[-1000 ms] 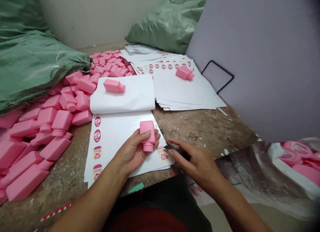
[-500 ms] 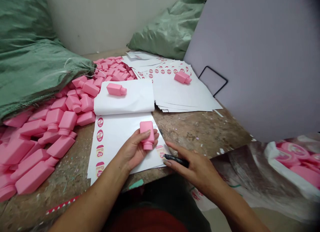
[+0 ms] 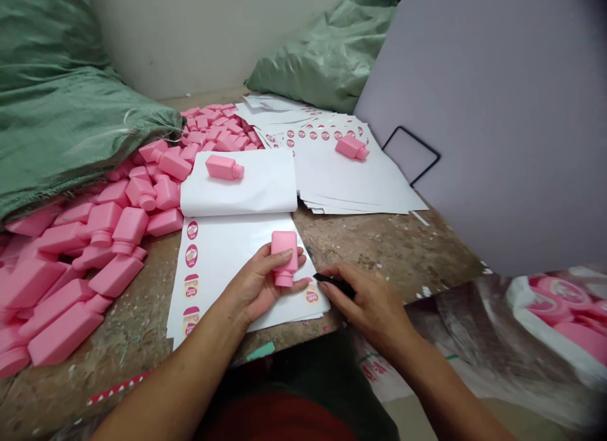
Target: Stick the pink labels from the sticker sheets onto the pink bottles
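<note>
"What's around you?"

"I've got a stained, chipped workbench [image 3: 398, 251], green woven sacks [image 3: 61, 112], a heap of pink plastic bottles [image 3: 130, 226] and white label sheets [image 3: 227, 257]."

"And your grip?"

"My left hand [image 3: 256, 283] is closed around a pink bottle [image 3: 284, 251] over the sheet, its neck pointing toward me, long axis nearly front to back. My right hand [image 3: 365, 302] pinches a black-handled tool [image 3: 334, 285] at the sheet's edge."
</note>
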Demonstrator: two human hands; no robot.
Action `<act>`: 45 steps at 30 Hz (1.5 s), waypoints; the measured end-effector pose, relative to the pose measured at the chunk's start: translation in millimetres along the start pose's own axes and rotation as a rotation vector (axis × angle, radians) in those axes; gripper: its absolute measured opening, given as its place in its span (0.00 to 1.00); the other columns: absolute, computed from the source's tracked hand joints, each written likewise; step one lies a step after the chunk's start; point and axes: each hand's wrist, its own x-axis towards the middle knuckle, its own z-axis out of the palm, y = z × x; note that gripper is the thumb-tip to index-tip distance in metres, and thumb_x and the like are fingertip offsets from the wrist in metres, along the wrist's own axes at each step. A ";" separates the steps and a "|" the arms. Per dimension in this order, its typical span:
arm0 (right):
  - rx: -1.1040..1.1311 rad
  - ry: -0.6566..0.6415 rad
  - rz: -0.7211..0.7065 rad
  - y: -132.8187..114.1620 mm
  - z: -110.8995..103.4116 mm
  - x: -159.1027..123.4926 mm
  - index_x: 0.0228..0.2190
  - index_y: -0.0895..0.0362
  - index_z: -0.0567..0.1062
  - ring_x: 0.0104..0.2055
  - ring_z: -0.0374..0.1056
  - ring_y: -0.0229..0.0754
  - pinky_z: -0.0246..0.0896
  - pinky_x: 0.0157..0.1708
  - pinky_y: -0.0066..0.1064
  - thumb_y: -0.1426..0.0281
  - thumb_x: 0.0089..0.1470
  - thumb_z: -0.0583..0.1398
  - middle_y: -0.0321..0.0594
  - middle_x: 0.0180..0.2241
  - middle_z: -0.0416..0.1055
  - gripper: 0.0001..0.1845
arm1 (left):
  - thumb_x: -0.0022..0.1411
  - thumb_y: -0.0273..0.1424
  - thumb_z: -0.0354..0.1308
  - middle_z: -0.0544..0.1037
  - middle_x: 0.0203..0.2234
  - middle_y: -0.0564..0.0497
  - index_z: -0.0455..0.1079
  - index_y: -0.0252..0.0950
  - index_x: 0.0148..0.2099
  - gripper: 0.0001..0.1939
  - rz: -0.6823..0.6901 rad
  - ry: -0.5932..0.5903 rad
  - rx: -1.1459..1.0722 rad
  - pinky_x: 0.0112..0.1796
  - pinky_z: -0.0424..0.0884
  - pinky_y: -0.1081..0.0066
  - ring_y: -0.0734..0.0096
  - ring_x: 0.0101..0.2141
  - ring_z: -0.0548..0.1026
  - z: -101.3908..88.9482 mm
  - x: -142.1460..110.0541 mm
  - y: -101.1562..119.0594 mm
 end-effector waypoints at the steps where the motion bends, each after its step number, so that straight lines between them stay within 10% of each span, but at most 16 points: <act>1: 0.004 -0.001 -0.004 0.1 0.7 1.0 0.37 0.53 0.76 0.37 0.76 0.49 0.61 0.35 0.38 0.68 0.58 0.57 0.40 0.36 0.80 0.08 | 0.58 0.20 0.61 0.77 0.44 0.41 0.71 0.32 0.46 0.13 -0.001 -0.001 0.000 0.55 0.67 0.41 0.61 0.46 0.75 -0.1 0.0 -0.2; 11: 0.076 -0.063 -0.142 5.3 -2.2 0.1 0.37 0.51 0.78 0.33 0.74 0.44 0.59 0.34 0.35 0.67 0.61 0.56 0.38 0.32 0.79 0.10 | 0.59 0.20 0.60 0.77 0.44 0.39 0.70 0.29 0.48 0.14 0.012 -0.006 -0.038 0.44 0.76 0.67 0.63 0.44 0.78 -1.8 2.5 -3.3; 22: 0.023 -0.189 -0.039 -10.9 -7.8 -21.1 0.53 0.50 0.77 0.27 0.73 0.48 0.69 0.33 0.40 0.64 0.53 0.64 0.40 0.30 0.81 0.24 | 0.61 0.22 0.58 0.78 0.43 0.37 0.68 0.28 0.50 0.14 0.007 -0.003 -0.111 0.43 0.76 0.69 0.62 0.44 0.79 -5.1 4.0 -2.8; 27: 0.483 -0.292 -0.005 -25.4 -42.1 -36.0 0.48 0.41 0.80 0.36 0.76 0.49 0.72 0.36 0.38 0.61 0.51 0.67 0.38 0.38 0.81 0.21 | 0.59 0.22 0.60 0.78 0.42 0.38 0.69 0.29 0.49 0.14 0.013 -0.006 -0.101 0.43 0.75 0.68 0.63 0.42 0.79 -4.4 5.7 -3.3; 30: 0.668 -0.071 0.065 -33.0 -52.0 -30.3 0.37 0.44 0.84 0.38 0.75 0.48 0.72 0.36 0.35 0.60 0.49 0.68 0.39 0.36 0.79 0.11 | 0.57 0.22 0.62 0.78 0.41 0.40 0.68 0.30 0.47 0.14 0.052 -0.006 -0.076 0.40 0.75 0.68 0.63 0.41 0.79 -1.1 1.0 -4.4; 34: 0.794 0.172 0.222 -51.6 -34.7 -11.2 0.29 0.51 0.80 0.34 0.73 0.44 0.69 0.30 0.30 0.63 0.47 0.68 0.38 0.32 0.76 0.07 | 0.59 0.26 0.61 0.77 0.42 0.42 0.68 0.32 0.46 0.13 0.116 -0.013 -0.020 0.34 0.75 0.69 0.65 0.37 0.78 -1.9 -24.0 -5.0; 40: 0.977 0.079 0.225 -93.9 -4.3 2.5 0.47 0.51 0.72 0.28 0.70 0.40 0.65 0.25 0.28 0.63 0.50 0.65 0.34 0.28 0.74 0.21 | 0.60 0.28 0.60 0.77 0.39 0.47 0.66 0.35 0.47 0.12 0.228 -0.008 0.047 0.35 0.72 0.72 0.70 0.35 0.76 -23.3 -71.8 -10.3; 45: 0.951 0.085 0.193 -115.6 7.9 6.2 0.42 0.51 0.72 0.25 0.69 0.39 0.65 0.24 0.28 0.63 0.51 0.64 0.32 0.25 0.72 0.16 | 0.65 0.40 0.57 0.76 0.42 0.46 0.66 0.37 0.50 0.15 0.283 0.076 -0.107 0.44 0.71 0.68 0.64 0.45 0.75 -31.7 -83.9 -14.6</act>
